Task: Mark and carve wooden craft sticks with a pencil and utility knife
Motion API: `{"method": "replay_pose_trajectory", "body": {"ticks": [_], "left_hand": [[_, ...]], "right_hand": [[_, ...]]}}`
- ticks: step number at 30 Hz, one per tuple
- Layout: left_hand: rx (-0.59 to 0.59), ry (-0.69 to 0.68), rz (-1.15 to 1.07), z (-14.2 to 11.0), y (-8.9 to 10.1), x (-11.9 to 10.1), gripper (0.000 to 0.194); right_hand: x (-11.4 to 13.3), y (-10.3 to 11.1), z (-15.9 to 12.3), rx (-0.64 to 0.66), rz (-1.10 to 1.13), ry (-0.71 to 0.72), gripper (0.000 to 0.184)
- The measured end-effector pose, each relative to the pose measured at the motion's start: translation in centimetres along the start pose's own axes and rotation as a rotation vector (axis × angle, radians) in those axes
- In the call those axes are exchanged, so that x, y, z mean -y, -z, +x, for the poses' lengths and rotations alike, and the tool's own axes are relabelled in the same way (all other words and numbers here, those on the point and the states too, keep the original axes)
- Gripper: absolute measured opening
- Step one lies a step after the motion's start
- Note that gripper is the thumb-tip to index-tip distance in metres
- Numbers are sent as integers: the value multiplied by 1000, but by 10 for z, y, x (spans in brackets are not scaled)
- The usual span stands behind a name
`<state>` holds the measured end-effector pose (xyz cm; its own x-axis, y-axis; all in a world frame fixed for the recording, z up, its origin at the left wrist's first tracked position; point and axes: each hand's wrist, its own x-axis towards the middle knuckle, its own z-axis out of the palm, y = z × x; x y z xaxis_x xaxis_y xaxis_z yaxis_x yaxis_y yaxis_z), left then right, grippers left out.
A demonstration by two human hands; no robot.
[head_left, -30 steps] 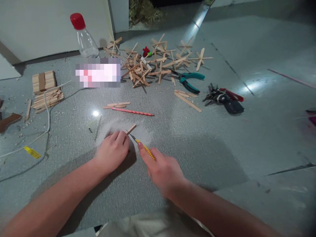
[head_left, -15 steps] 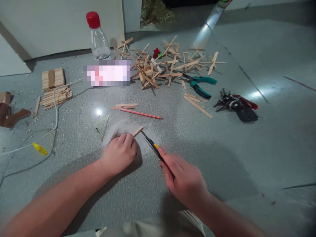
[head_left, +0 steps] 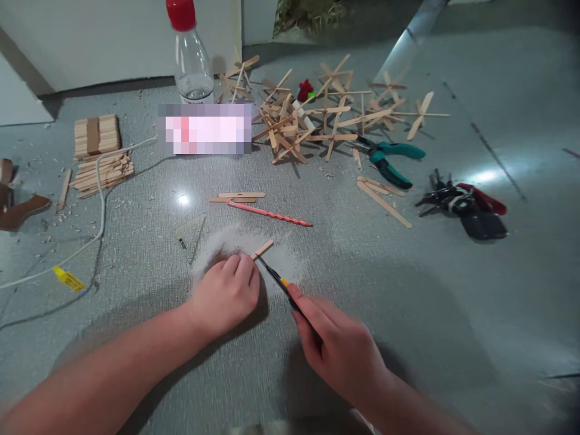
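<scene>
My left hand (head_left: 229, 293) is closed on a wooden craft stick (head_left: 263, 248), pressing it down on the grey textured surface; one end sticks out past the fingers. In my right hand (head_left: 338, 338) is a black and yellow utility knife (head_left: 277, 279), gripped by its handle. Its tip meets the stick close to my left fingers. Pale dust (head_left: 290, 254) lies around the stick. Beyond it are a red pencil (head_left: 269, 213), two loose craft sticks (head_left: 240, 196) and a small clear set square (head_left: 190, 235).
Star-shaped stick assemblies (head_left: 290, 130) pile up at the back. Teal-handled pliers (head_left: 390, 158) and a bunch of keys (head_left: 466, 208) lie right. A red-capped bottle (head_left: 193, 66) stands behind. Stick bundles (head_left: 97, 136) and a white cable (head_left: 103, 199) are left.
The knife tip has moved from near the stick's free end down along it, closer to my left fingers. My left hand keeps its hold. The view has shifted slightly.
</scene>
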<state>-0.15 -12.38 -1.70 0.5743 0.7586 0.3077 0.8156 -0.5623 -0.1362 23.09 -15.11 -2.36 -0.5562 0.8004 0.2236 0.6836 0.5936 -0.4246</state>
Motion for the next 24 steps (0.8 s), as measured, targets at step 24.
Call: {"method": "replay_pose_trajectory", "body": {"ticks": [24], "left_hand": [[-19, -31, -26, 6, -1, 15, 24]], "right_hand": [[11, 2, 6, -5, -138, -1, 40]]}}
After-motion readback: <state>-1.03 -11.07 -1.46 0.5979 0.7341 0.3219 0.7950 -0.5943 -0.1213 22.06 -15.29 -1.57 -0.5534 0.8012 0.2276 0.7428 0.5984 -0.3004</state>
